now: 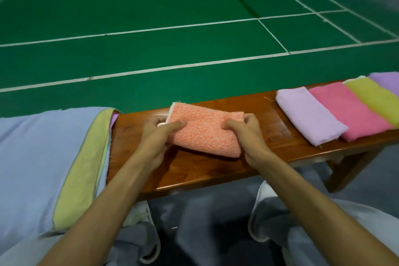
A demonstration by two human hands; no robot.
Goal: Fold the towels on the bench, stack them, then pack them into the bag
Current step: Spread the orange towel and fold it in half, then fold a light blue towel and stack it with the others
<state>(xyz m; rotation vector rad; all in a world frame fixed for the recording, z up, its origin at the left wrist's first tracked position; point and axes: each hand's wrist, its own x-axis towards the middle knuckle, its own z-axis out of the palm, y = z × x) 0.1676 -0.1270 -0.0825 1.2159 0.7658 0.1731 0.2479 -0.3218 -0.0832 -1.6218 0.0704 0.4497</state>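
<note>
A folded orange towel (pixel 205 129) lies on the middle of the wooden bench (pixel 194 170). My left hand (pixel 158 136) grips its left end, thumb on top and fingers under the edge. My right hand (pixel 248 134) pinches its right end. To the right, several folded towels overlap in a row: lilac (pixel 308 114), pink (pixel 349 112), yellow (pixel 375 97) and purple (pixel 386 81). On the left, unfolded towels are spread over the bench: a light blue towel (pixel 41 157) on top, then a yellow-green towel (pixel 84 166), with a sliver of purple beneath. No bag is in view.
Beyond the bench stretches a green court floor (pixel 172 6) with white lines. My legs in light shorts (pixel 269 211) are under the near bench edge. Bare wood shows around the orange towel.
</note>
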